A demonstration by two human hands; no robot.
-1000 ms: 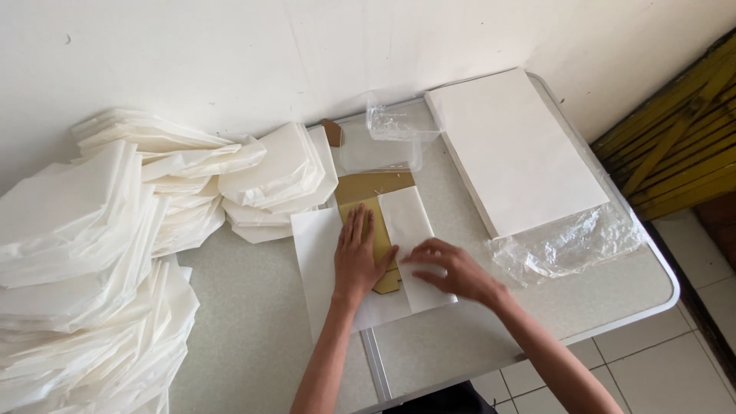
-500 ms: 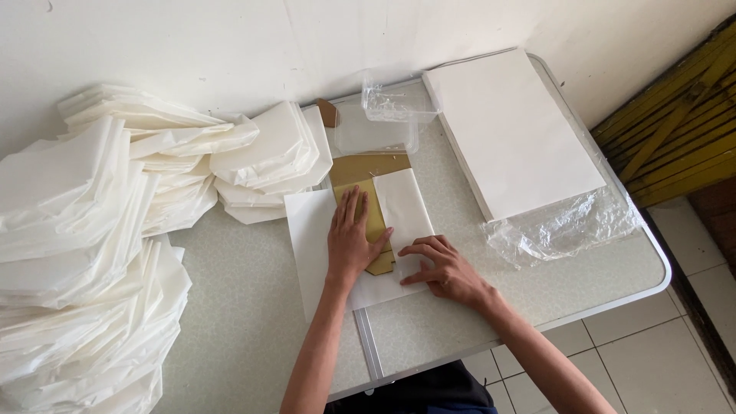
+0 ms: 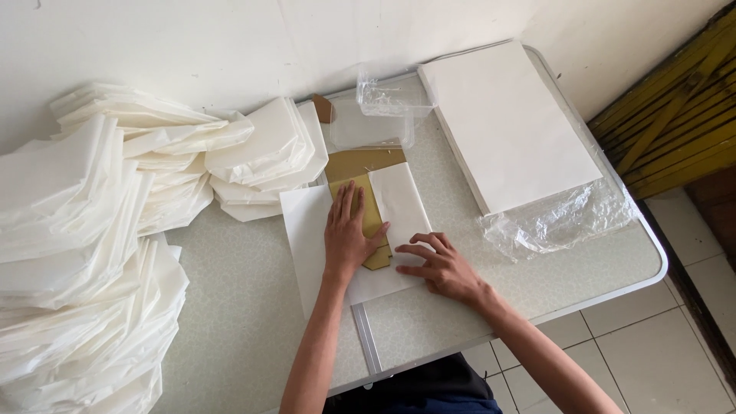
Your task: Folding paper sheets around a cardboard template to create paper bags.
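— Where are your hands right now?

— My left hand (image 3: 349, 234) lies flat, palm down and fingers spread, on the brown cardboard template (image 3: 366, 201). It grips nothing, only presses. My right hand (image 3: 438, 264) is open too, fingertips bent onto the folded flap of the white paper sheet (image 3: 307, 230), pinning the crease just beside the template's right edge.

— And how does the template lie from you?

— Straight ahead, near the middle of the table (image 3: 253, 307). Its long axis runs away from me, toward the wall; the near end comes to a point under my left palm, and the far end shows wide and bare beyond the paper. The left hand is the one on it; the right touches only paper.

— What does the sheet look like?

— Thin, white, slightly translucent. Its right part is folded over the template as a tall flap; the left part lies flat and uncovered, on the table.

— What else is around?

— To my left, big heaps of folded white paper bags (image 3: 84, 253), with a smaller stack (image 3: 264, 153) near the wall. To my right, a ream of white sheets (image 3: 506, 123) resting on its crumpled clear plastic wrap (image 3: 552, 222). Behind the template, a clear plastic piece (image 3: 383, 115) and a small brown cardboard scrap (image 3: 323, 109).
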